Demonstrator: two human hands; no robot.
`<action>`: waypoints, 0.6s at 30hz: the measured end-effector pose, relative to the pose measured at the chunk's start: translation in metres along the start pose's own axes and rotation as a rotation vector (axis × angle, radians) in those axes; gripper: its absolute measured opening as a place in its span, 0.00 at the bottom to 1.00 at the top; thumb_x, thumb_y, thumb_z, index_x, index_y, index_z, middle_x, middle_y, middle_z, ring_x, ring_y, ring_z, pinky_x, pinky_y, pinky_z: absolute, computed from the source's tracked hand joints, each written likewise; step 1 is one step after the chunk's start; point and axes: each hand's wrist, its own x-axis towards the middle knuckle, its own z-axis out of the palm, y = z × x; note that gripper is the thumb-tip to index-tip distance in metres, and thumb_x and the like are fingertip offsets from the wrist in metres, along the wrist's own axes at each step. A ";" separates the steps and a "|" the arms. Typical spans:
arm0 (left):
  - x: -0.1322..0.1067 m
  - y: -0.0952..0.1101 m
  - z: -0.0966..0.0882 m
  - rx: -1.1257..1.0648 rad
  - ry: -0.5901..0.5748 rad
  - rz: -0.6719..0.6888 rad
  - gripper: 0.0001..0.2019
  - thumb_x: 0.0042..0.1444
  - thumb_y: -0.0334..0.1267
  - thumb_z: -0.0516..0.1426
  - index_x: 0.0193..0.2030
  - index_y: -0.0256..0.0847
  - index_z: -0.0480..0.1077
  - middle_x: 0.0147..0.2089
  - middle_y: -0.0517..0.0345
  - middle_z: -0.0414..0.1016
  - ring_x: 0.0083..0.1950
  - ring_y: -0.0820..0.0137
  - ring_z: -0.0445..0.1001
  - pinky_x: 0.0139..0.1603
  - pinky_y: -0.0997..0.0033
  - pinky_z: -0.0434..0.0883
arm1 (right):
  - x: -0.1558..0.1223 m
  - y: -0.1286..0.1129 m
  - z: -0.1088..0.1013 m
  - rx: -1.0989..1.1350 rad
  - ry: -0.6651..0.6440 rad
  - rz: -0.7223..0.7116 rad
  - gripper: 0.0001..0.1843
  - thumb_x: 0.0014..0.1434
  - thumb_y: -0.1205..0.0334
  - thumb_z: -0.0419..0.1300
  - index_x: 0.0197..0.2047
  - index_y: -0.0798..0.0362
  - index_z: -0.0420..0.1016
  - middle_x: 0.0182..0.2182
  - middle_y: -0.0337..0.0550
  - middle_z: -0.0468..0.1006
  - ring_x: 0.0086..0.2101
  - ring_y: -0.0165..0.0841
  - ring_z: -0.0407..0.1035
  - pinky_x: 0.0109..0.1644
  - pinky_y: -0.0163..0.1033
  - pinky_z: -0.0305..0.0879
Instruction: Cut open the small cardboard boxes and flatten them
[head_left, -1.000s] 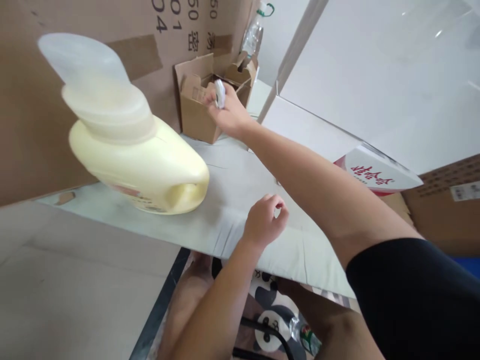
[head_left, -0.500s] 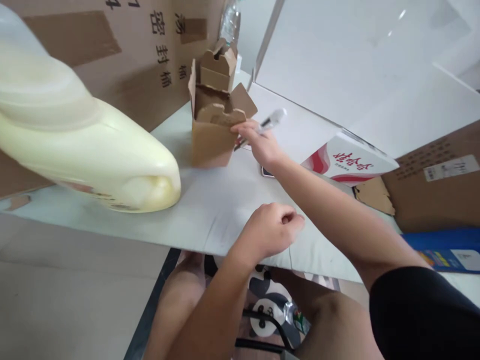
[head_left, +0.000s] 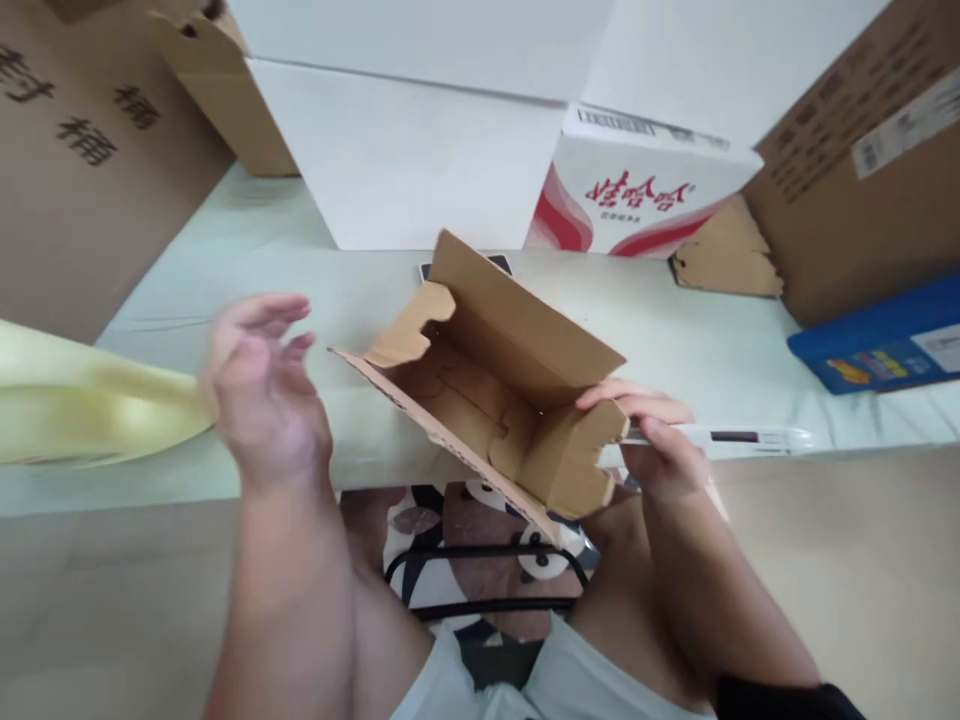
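An open brown cardboard box is tilted over the table's front edge, its flaps raised and its inside facing me. My right hand is closed on the box's right end. The same hand also holds a slim white pen with a dark band, pointing right. My left hand is raised left of the box, fingers apart and slightly curled, holding nothing. It is a little blurred. Just beside it is the pale yellow bottle, cut off by the left edge; whether they touch I cannot tell.
A white box stands at the back, with a red-and-white carton beside it. Another brown box is at the back left. Large cartons flank both sides. A blue packet lies at the right. Part of a dark flat object shows behind the open box.
My right hand has brought the brown box from the back of the table towards me and tilted it. My left hand has moved left and opened. The view has swung right.
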 end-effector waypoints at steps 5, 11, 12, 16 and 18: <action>-0.010 -0.046 0.009 0.019 -0.402 -0.106 0.24 0.57 0.61 0.55 0.30 0.42 0.78 0.41 0.46 0.80 0.58 0.50 0.73 0.62 0.50 0.69 | -0.010 0.020 -0.010 0.042 -0.007 0.074 0.15 0.65 0.49 0.57 0.43 0.39 0.86 0.54 0.41 0.85 0.55 0.48 0.78 0.58 0.58 0.73; -0.018 -0.050 0.000 0.084 -0.374 0.063 0.24 0.66 0.53 0.50 0.27 0.43 0.78 0.35 0.47 0.72 0.57 0.52 0.71 0.68 0.48 0.65 | -0.014 0.025 -0.016 0.102 -0.155 0.065 0.19 0.67 0.48 0.57 0.58 0.33 0.82 0.70 0.33 0.73 0.70 0.49 0.66 0.73 0.63 0.62; -0.019 -0.050 0.000 0.112 -0.377 0.074 0.23 0.65 0.53 0.51 0.27 0.43 0.77 0.35 0.47 0.72 0.57 0.52 0.70 0.69 0.48 0.64 | -0.014 0.024 -0.017 0.086 -0.178 0.064 0.20 0.68 0.48 0.57 0.59 0.32 0.82 0.72 0.31 0.71 0.70 0.49 0.66 0.74 0.62 0.62; -0.021 -0.049 0.004 0.156 -0.371 0.040 0.25 0.59 0.62 0.56 0.23 0.44 0.74 0.36 0.48 0.69 0.58 0.52 0.69 0.67 0.48 0.66 | -0.013 0.021 -0.019 -0.036 -0.243 0.055 0.22 0.69 0.47 0.56 0.61 0.31 0.82 0.74 0.32 0.67 0.66 0.50 0.69 0.68 0.61 0.69; -0.023 -0.048 0.005 0.146 -0.357 -0.007 0.28 0.56 0.67 0.59 0.22 0.43 0.71 0.39 0.48 0.69 0.57 0.53 0.69 0.67 0.49 0.66 | -0.014 0.021 -0.019 -0.064 -0.239 0.050 0.22 0.69 0.46 0.55 0.61 0.31 0.83 0.73 0.34 0.69 0.64 0.50 0.70 0.66 0.61 0.69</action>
